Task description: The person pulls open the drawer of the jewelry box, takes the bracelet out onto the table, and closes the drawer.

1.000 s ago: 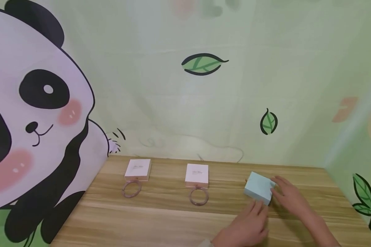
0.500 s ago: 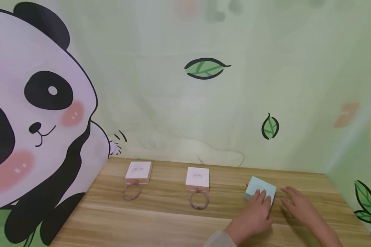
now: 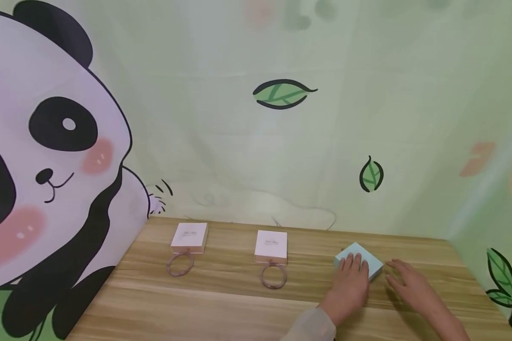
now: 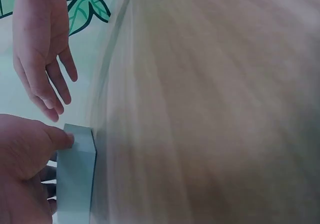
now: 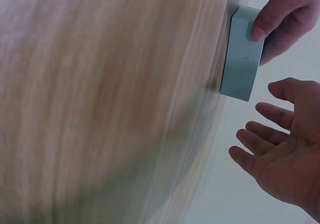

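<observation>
A light blue box lies on the wooden table toward the right, turned at an angle in the head view. My left hand has its fingers over the box's top, and the left wrist view shows the thumb against its side. To the right of the box is my right hand, holding nothing. Its fingers are spread and relaxed in the right wrist view, a small gap away from the box.
Two pale pink boxes stand along the back of the table: a left one and a middle one. A purplish ring touches or nearly touches the front of each, the left ring and the middle ring. A printed backdrop hangs behind.
My left hand has moved from the box's near edge onto its top, and the box has turned on the table. My right hand has come off the box's right side.
</observation>
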`<state>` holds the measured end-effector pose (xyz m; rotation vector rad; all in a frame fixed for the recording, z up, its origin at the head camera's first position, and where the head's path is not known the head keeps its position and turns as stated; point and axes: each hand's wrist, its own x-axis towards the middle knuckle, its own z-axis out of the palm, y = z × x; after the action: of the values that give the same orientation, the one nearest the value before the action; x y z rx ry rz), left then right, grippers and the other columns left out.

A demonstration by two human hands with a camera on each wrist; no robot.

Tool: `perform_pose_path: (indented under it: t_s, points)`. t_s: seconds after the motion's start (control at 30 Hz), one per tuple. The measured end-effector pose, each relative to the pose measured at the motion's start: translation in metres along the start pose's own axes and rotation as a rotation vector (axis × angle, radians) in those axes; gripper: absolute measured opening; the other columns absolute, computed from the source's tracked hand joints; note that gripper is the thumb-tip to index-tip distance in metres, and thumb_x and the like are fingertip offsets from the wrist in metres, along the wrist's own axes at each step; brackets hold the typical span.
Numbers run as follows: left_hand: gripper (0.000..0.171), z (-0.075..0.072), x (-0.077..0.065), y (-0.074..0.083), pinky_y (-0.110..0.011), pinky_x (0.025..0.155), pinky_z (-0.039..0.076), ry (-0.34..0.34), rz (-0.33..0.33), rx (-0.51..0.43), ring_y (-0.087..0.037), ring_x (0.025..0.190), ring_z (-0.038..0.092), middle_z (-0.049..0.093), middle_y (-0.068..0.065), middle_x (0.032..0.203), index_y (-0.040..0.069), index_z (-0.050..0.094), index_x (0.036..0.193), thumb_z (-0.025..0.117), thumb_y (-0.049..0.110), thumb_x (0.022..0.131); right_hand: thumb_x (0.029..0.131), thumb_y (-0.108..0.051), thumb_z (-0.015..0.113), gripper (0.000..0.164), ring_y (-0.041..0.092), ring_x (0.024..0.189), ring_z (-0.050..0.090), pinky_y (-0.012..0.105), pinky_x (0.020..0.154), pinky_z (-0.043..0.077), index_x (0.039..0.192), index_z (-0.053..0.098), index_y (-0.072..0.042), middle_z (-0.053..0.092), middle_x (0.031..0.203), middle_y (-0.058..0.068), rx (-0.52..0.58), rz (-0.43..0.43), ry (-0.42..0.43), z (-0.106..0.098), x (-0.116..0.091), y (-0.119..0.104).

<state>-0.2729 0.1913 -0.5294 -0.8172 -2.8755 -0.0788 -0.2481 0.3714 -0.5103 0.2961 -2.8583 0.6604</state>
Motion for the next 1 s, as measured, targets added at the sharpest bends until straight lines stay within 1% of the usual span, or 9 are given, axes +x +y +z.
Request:
perform_pose_path:
  t_s: [0.23, 0.37, 0.4, 0.5, 0.6, 0.77, 0.87, 1.0]
  points:
    - [0.054, 0.001, 0.007, 0.003, -0.025, 0.107, 0.038, 0.009, -0.044, 0.078, -0.008, 0.138, 0.040, 0.044, 0.011, 0.154, 0.031, 0.051, 0.147, 0.059, 0.052, 0.098, 0.096, -0.008, 0.065, 0.038, 0.060, 0.120, 0.052, 0.069, 0.098, 0.043, 0.126, 0.059, 0.014, 0.053, 0.131, 0.042, 0.006, -0.020, 0.028, 0.003, 0.001, -0.001]
    - [0.054, 0.000, 0.010, 0.003, -0.024, 0.100, 0.039, 0.046, -0.034, 0.123, -0.007, 0.128, 0.044, 0.048, 0.011, 0.145, 0.032, 0.054, 0.144, 0.060, 0.057, 0.096, 0.093, -0.005, 0.067, 0.037, 0.059, 0.117, 0.054, 0.069, 0.097, 0.044, 0.124, 0.060, 0.014, 0.055, 0.127, 0.041, 0.011, -0.044, 0.058, 0.007, 0.001, 0.000]
    - [0.054, -0.001, 0.010, 0.003, -0.024, 0.101, 0.039, 0.054, -0.025, 0.128, -0.008, 0.127, 0.044, 0.049, 0.010, 0.143, 0.031, 0.055, 0.143, 0.061, 0.057, 0.096, 0.093, -0.006, 0.067, 0.037, 0.059, 0.117, 0.054, 0.069, 0.096, 0.044, 0.124, 0.060, 0.014, 0.055, 0.127, 0.041, 0.010, -0.042, 0.058, 0.007, 0.001, 0.000]
    - [0.056, 0.000, 0.011, 0.002, -0.024, 0.107, 0.038, 0.076, 0.004, 0.126, -0.010, 0.130, 0.046, 0.051, 0.007, 0.140, 0.028, 0.058, 0.141, 0.063, 0.057, 0.095, 0.094, -0.006, 0.066, 0.037, 0.060, 0.118, 0.053, 0.069, 0.097, 0.044, 0.125, 0.060, 0.014, 0.054, 0.128, 0.041, 0.010, -0.026, 0.044, 0.008, 0.001, -0.002]
    - [0.058, 0.001, 0.012, 0.001, -0.026, 0.114, 0.035, 0.080, 0.021, 0.112, -0.013, 0.135, 0.046, 0.051, 0.003, 0.143, 0.025, 0.057, 0.142, 0.064, 0.056, 0.094, 0.095, -0.008, 0.065, 0.038, 0.061, 0.119, 0.052, 0.070, 0.097, 0.043, 0.126, 0.059, 0.014, 0.053, 0.129, 0.042, 0.007, -0.007, 0.027, 0.009, 0.000, -0.003]
    - [0.057, 0.004, 0.014, 0.000, -0.026, 0.116, 0.034, 0.088, 0.028, 0.101, -0.014, 0.137, 0.046, 0.050, 0.003, 0.145, 0.024, 0.057, 0.143, 0.064, 0.054, 0.095, 0.096, -0.008, 0.065, 0.038, 0.060, 0.118, 0.053, 0.069, 0.097, 0.044, 0.126, 0.059, 0.015, 0.053, 0.129, 0.042, 0.006, -0.008, 0.037, 0.009, 0.000, -0.002]
    - [0.053, 0.004, 0.014, 0.000, -0.026, 0.116, 0.034, 0.063, 0.023, 0.073, -0.013, 0.139, 0.045, 0.048, 0.002, 0.148, 0.023, 0.056, 0.144, 0.062, 0.048, 0.098, 0.095, -0.007, 0.066, 0.038, 0.060, 0.117, 0.053, 0.069, 0.097, 0.044, 0.126, 0.059, 0.014, 0.054, 0.128, 0.042, 0.011, -0.013, 0.043, 0.009, -0.001, -0.002]
    - [0.051, 0.002, 0.013, 0.000, -0.025, 0.117, 0.032, -0.001, 0.011, 0.020, -0.011, 0.143, 0.040, 0.044, 0.003, 0.153, 0.022, 0.053, 0.147, 0.058, 0.043, 0.101, 0.095, -0.007, 0.066, 0.037, 0.060, 0.117, 0.053, 0.069, 0.097, 0.044, 0.125, 0.060, 0.014, 0.055, 0.128, 0.041, 0.016, -0.013, 0.042, 0.009, -0.003, -0.002]
